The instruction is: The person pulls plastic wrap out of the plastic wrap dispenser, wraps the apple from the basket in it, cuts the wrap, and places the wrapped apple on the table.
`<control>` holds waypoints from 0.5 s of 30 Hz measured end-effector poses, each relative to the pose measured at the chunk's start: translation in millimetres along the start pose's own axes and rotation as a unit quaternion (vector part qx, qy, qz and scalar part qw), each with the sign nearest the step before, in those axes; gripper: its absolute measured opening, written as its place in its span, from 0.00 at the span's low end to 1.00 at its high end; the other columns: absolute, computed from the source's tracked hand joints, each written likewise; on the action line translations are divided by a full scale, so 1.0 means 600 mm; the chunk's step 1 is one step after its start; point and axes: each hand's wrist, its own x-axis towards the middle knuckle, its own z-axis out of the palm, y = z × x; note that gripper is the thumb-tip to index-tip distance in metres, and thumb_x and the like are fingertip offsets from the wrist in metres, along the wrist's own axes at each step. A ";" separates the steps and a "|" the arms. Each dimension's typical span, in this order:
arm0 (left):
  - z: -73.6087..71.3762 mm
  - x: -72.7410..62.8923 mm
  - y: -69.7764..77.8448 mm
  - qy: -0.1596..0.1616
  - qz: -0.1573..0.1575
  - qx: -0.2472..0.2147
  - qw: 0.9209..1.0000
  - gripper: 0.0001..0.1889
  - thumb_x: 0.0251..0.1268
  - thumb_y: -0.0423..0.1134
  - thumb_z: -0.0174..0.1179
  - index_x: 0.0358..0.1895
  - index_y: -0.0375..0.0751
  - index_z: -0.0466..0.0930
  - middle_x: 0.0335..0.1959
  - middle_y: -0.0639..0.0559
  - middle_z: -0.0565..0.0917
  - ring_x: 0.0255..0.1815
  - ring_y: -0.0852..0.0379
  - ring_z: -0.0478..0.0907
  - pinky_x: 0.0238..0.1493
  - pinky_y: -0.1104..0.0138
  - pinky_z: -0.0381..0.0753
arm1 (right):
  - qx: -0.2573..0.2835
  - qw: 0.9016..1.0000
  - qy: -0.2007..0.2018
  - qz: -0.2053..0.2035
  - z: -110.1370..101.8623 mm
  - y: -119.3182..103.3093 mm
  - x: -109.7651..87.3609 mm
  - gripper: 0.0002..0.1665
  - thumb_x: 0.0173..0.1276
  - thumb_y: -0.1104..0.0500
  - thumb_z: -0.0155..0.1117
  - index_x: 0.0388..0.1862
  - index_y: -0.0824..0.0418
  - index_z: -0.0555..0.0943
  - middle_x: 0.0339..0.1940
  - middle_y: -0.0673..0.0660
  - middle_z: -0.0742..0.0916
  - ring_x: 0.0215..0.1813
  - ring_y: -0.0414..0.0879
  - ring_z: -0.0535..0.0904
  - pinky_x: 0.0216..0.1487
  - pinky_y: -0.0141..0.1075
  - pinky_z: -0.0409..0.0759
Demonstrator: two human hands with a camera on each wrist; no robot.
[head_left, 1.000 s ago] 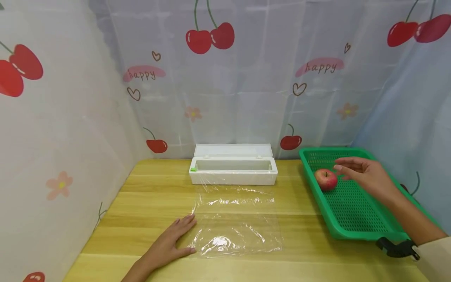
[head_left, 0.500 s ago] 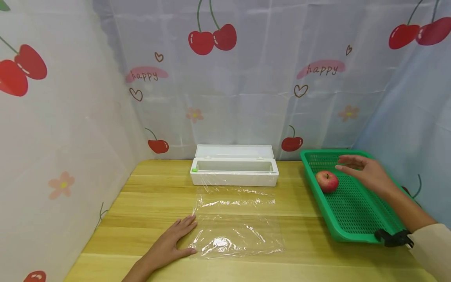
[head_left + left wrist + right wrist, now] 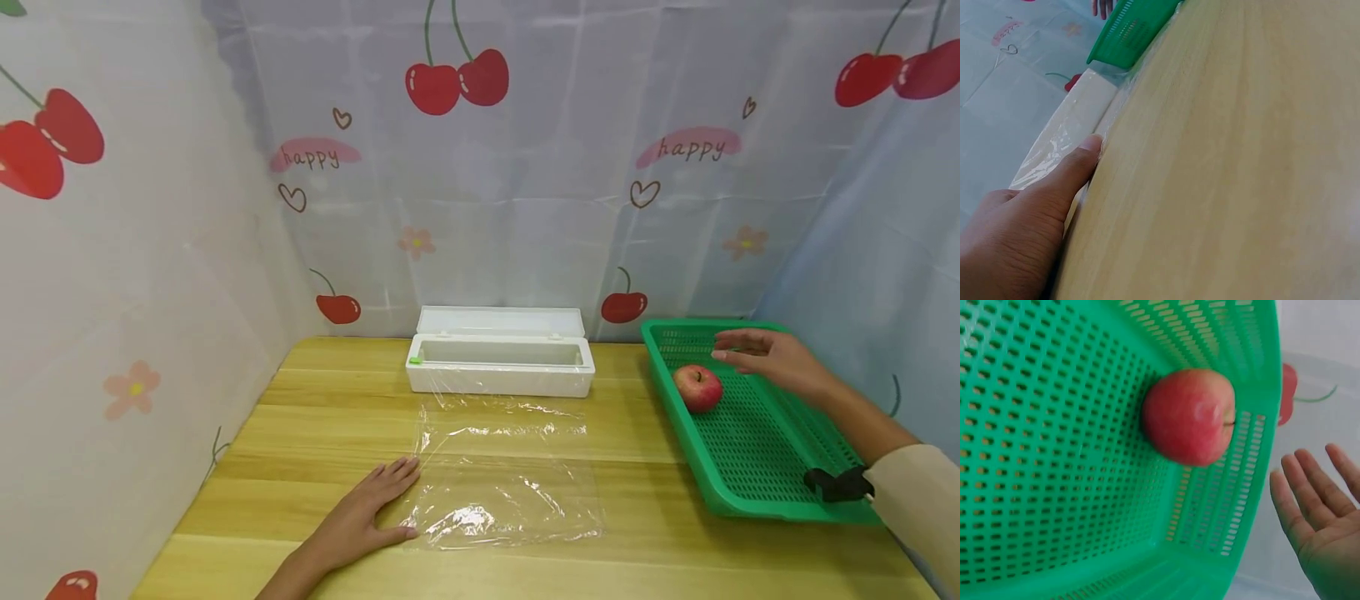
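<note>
A red apple [image 3: 698, 388] sits in the left part of a green plastic basket [image 3: 720, 500]; the right wrist view shows the apple [image 3: 1189, 417] against the basket's slotted wall. Above the basket, apart from the apple, hovers my right hand [image 3: 776, 360] with loosely extended fingers and nothing in them. My left hand [image 3: 360, 512] rests flat on the table, its fingertips and thumb at the left edge of a sheet of plastic wrap [image 3: 510, 492]. That sheet runs forward from a white wrap dispenser box [image 3: 501, 382], whose lid [image 3: 501, 321] stands raised.
The wooden table [image 3: 300, 433] meets a curtain [image 3: 525, 208] printed with cherries at the back and sides. A small green piece [image 3: 416, 361] sits on the dispenser's left front edge. A black clip-like strap [image 3: 836, 483] is on the right wrist by the basket's near rim.
The right hand stays above the basket with only a slight shift. The left hand and the wrap hold still; the head view has drifted a little.
</note>
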 end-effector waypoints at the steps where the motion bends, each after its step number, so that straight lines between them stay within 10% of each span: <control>1: 0.000 0.000 0.000 0.000 0.000 0.000 1.000 0.43 0.63 0.64 0.65 0.76 0.42 0.67 0.79 0.50 0.63 0.79 0.45 0.58 0.79 0.69 0.38 | -0.003 1.000 -0.008 -0.002 -0.001 0.003 0.003 0.31 0.77 0.51 0.62 0.71 0.67 0.70 0.55 0.41 0.84 0.49 0.25 0.80 0.46 0.33 0.84; 7: -0.001 0.001 -0.001 -0.002 -0.010 0.003 1.000 0.44 0.63 0.64 0.65 0.77 0.44 0.66 0.79 0.51 0.62 0.80 0.47 0.57 0.79 0.69 0.38 | -0.038 0.998 -0.054 -0.006 -0.003 0.027 0.023 0.36 0.78 0.52 0.61 0.76 0.69 0.64 0.67 0.72 0.77 0.51 0.23 0.76 0.47 0.35 0.84; 15: -0.002 0.000 0.003 0.000 -0.007 0.001 1.000 0.44 0.62 0.64 0.65 0.76 0.43 0.66 0.79 0.49 0.63 0.79 0.46 0.58 0.79 0.68 0.39 | -0.052 0.993 -0.107 -0.024 0.013 0.060 0.033 0.38 0.76 0.58 0.62 0.75 0.78 0.60 0.67 0.80 0.74 0.64 0.73 0.74 0.51 0.46 0.85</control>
